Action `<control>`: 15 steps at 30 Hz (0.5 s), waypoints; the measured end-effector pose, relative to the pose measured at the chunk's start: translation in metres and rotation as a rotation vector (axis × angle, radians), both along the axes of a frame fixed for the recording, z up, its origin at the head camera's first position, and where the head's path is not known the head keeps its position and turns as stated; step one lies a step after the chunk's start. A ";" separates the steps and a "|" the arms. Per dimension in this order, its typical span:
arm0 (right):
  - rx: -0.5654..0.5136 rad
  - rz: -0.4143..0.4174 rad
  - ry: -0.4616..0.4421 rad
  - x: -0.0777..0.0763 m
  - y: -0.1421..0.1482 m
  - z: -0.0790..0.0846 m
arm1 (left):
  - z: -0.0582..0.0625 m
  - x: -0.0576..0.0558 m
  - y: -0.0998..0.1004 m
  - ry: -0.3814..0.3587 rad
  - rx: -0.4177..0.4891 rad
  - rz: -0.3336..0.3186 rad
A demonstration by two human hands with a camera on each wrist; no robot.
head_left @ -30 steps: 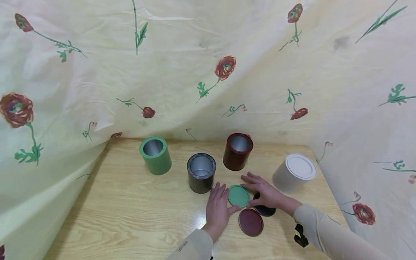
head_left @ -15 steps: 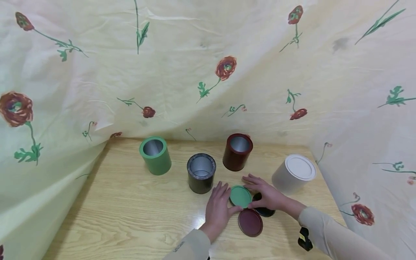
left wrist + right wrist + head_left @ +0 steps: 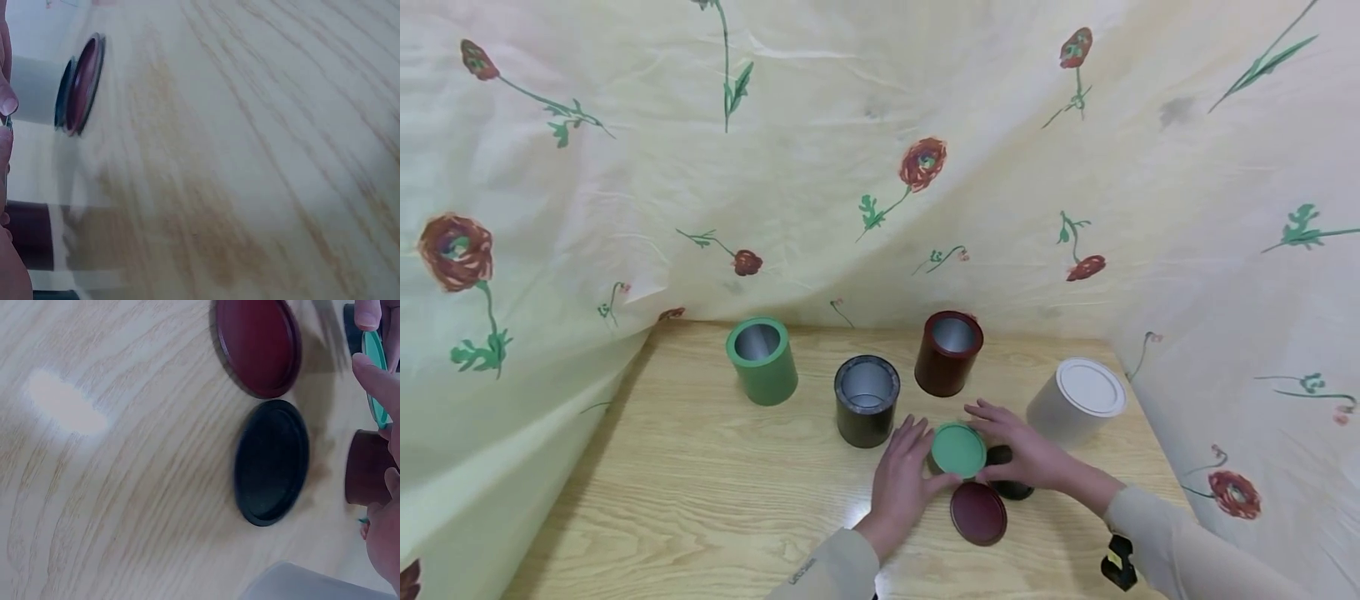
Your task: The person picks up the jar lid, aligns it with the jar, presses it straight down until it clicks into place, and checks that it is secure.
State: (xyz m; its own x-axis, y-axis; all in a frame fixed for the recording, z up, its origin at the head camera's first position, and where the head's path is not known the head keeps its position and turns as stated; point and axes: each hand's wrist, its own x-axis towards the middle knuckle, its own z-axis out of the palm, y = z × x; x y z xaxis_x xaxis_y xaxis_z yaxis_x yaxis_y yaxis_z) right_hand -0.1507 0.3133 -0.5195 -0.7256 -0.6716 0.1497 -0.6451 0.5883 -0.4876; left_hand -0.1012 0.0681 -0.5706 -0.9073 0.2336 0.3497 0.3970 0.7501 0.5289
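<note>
A round green lid is held between both hands, raised off the table. My left hand grips its left edge, with the thumb at the near rim. On the opposite side my right hand grips the edge between thumb and fingers. In the right wrist view the lid appears nearly edge-on, with both thumbs at its rim. Below it, a dark red lid and a black lid lie side by side on the wood; my right hand partly covers the black one in the head view.
Behind the hands stand an uncovered green can, a black can and a dark red can. A white can with its top covered is at the right. Flowered cloth hangs around the wooden table.
Both hands have lifted the green lid from the table and shifted it slightly to the right. The other lids and the cans stay where they were.
</note>
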 end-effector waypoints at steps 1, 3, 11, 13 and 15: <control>-0.006 -0.006 0.009 0.001 0.001 0.004 | 0.002 0.000 0.000 0.016 0.002 -0.004; -0.018 -0.020 0.014 0.004 0.003 0.011 | 0.007 0.000 0.002 0.053 0.004 -0.012; -0.056 -0.051 0.097 0.012 0.013 0.040 | 0.037 -0.004 0.006 0.119 -0.027 -0.050; -0.066 -0.052 0.121 0.013 0.015 0.046 | 0.045 -0.006 0.006 0.131 -0.027 -0.065; -0.068 -0.059 0.134 0.013 0.018 0.052 | 0.053 -0.007 0.008 0.148 -0.018 -0.080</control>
